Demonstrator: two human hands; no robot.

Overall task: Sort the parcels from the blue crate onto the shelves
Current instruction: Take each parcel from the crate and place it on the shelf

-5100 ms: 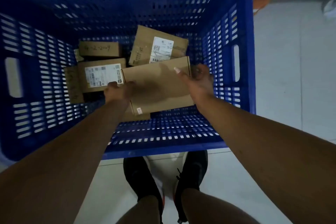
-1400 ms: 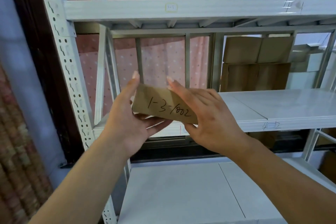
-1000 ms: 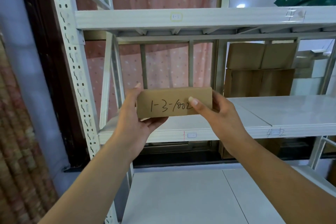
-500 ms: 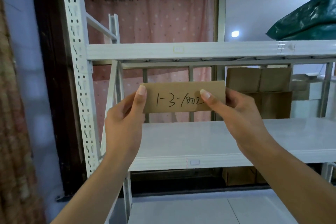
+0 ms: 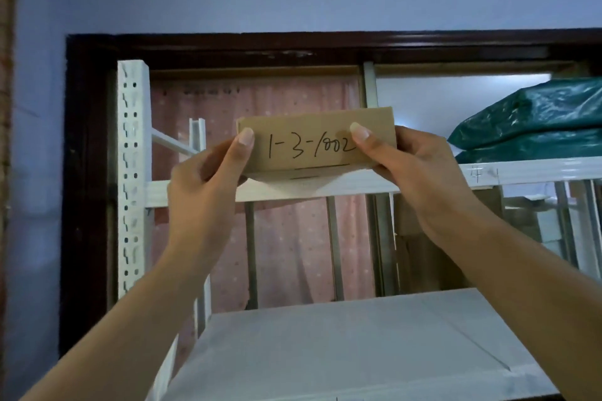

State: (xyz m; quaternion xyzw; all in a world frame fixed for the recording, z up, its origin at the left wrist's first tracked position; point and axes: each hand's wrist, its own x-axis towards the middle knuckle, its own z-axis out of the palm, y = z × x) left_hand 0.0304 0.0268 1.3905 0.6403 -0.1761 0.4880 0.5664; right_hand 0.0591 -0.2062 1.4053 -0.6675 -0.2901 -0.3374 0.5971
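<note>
white upright [image 5: 132, 172] at far left | left hand [image 5: 205, 185] pinches parcel [image 5: 309, 143] (marked "1-3-1002") at its left end, at top shelf lip [image 5: 358, 184] | right hand [image 5: 420, 182] clamps right end | green bag [image 5: 537, 120] occupies shelf right; bare shelf [image 5: 342, 345] below.

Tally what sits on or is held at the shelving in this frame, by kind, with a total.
Parcel, marked 1-3-1002, held by left hand and right hand: 1
Green bags on the top shelf: 2, stacked, partly cut off
Cardboard boxes behind the right arm: count unclear
Total countable: 3
</note>
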